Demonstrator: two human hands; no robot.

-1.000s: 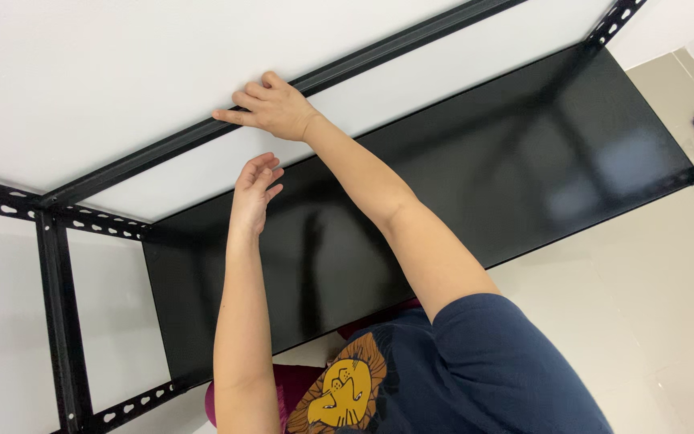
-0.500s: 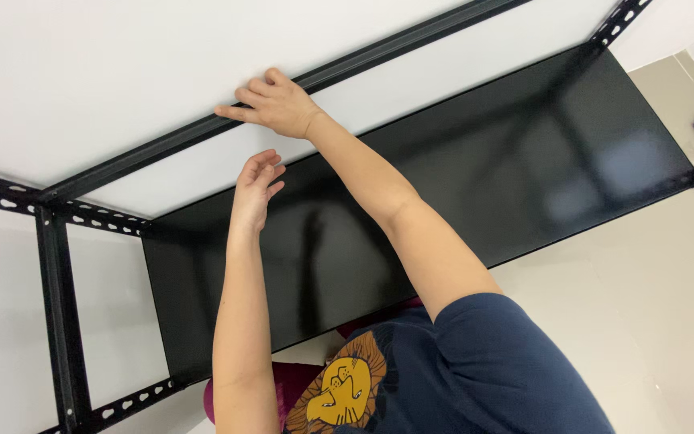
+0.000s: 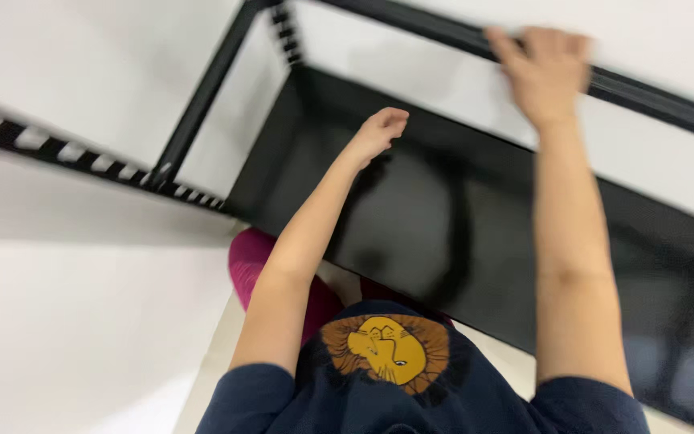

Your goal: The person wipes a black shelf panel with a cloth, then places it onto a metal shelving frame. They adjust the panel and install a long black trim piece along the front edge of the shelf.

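Observation:
A black metal shelving frame fills the view, which is blurred. My right hand (image 3: 544, 68) is wrapped over a black horizontal rail (image 3: 652, 96) at the upper right. My left hand (image 3: 375, 133) reaches up with its fingers curled against the far edge of the glossy black shelf panel (image 3: 443, 217). Whether it grips that edge or only touches it is unclear. Both arms stretch out from my dark blue shirt with a yellow lion print (image 3: 387, 345).
A perforated black upright (image 3: 202, 96) and a slotted black beam (image 3: 82, 157) cross at the left. White wall surfaces lie behind the frame. Magenta trousers (image 3: 251, 265) show below the shelf panel.
The view has swung sharply, so the frame now sits rotated and blurred. My right hand stays on the rail and my left hand stays at the panel's edge.

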